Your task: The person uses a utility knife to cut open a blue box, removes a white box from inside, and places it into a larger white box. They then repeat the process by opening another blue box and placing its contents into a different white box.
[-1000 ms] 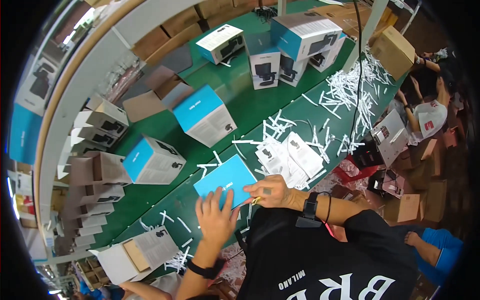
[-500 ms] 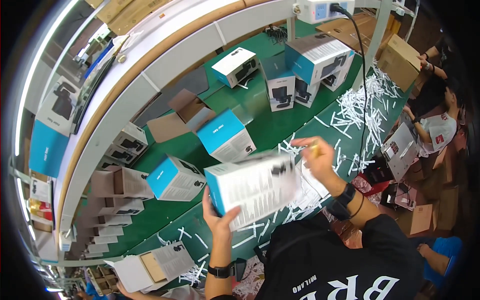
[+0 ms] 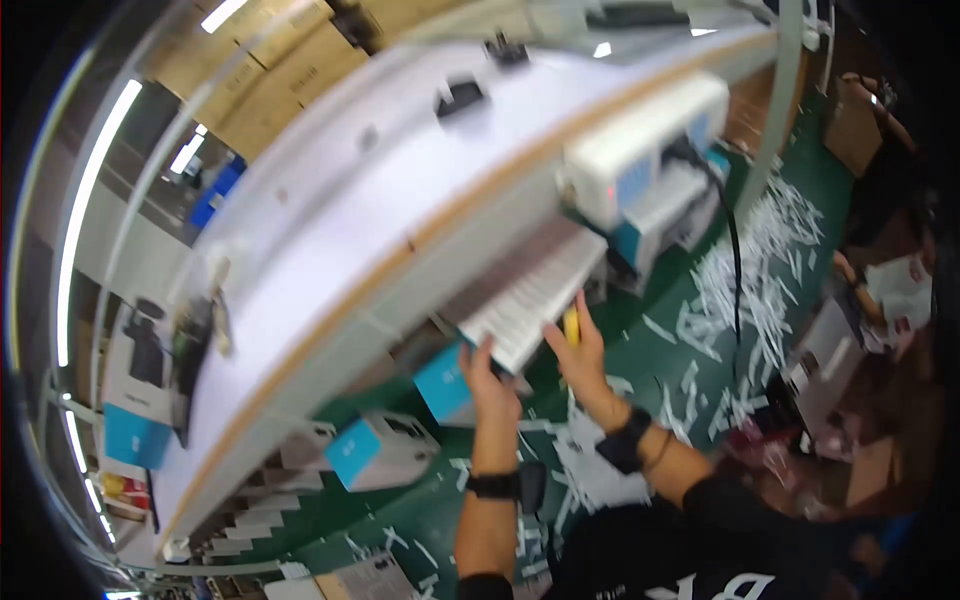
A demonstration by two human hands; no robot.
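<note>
A white printed cardboard box, blurred by motion, is held up in front of the shelf edge with both hands. My left hand grips its near left corner, thumb on the printed face. At the near right edge, my right hand has its fingers on the box. A small yellow item sits between the thumb and fingers of that hand; its kind is too blurred to tell. Behind my left hand, a blue-sided box stands partly hidden, and another blue and white box is to its left.
A white shelf with a wooden edge spans the bench. On it hang a white power strip and a black cable. White paper strips lie heaped on the green bench. Co-workers are at the right.
Both hands have carried the box up and away from me, toward the shelf. My right hand has come from beside the box onto its edge. The view has shifted, showing more shelf.
</note>
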